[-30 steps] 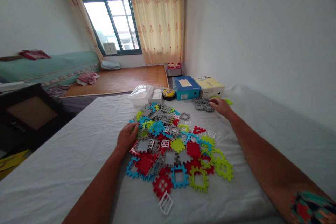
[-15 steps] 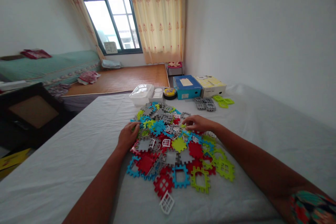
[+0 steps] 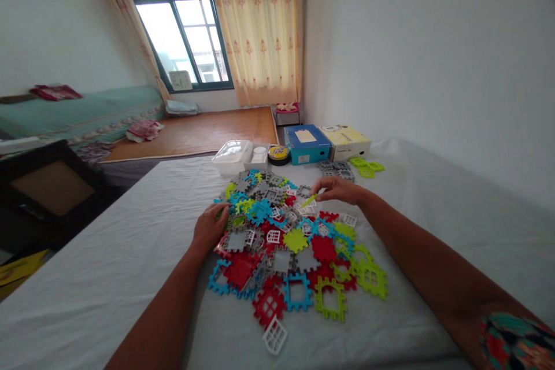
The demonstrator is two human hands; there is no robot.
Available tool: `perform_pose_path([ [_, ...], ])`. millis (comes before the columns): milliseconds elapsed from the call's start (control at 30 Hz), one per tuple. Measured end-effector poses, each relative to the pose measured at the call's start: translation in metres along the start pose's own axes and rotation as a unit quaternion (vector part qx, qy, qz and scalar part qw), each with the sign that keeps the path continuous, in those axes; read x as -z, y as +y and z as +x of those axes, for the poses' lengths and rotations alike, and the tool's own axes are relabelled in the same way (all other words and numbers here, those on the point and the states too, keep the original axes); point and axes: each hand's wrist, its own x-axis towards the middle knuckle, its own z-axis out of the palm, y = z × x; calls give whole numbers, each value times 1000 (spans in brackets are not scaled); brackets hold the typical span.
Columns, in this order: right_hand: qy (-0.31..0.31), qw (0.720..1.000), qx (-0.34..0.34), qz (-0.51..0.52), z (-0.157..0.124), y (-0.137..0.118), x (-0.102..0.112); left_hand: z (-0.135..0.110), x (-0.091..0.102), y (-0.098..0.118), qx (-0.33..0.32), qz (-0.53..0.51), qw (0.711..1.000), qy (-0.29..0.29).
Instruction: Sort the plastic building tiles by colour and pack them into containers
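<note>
My right hand (image 3: 336,189) pinches a lime-green building tile (image 3: 309,201) between thumb and fingers, lifted just above the right side of a heap of plastic interlocking tiles. My left hand (image 3: 211,223) rests at the heap's left edge, fingers apart and touching pieces there. The heap mixes red tiles (image 3: 324,248), blue tiles (image 3: 261,211), grey tiles (image 3: 236,240) and lime tiles (image 3: 295,240), with small white window pieces (image 3: 273,236) among them. At the near end lie a red window tile (image 3: 269,304) and a white window piece (image 3: 274,336).
Beyond the heap stand a clear plastic box (image 3: 233,156), a white tray (image 3: 259,157), a round yellow-and-black tin (image 3: 278,154), a blue box (image 3: 307,143) and a yellow-and-white box (image 3: 344,141). Grey tiles (image 3: 336,170) and lime tiles (image 3: 366,166) lie in front of the boxes.
My right hand has risen slightly and moved right and away from me, drawing the lime-green tile out of the heap. My left hand has stayed nearly still.
</note>
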Motion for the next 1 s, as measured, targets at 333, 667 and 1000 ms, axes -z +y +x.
perform_pose_path([
  [333, 562, 805, -171, -82, -37, 84, 101, 1, 0, 0, 4, 5, 1000, -7],
  [667, 565, 700, -299, -320, -78, 131, 140, 1, 3, 4, 5, 1, 1000, -4],
  [1000, 568, 659, -350, -347, -94, 131, 148, 1, 1, 0, 3, 3, 1000, -7],
])
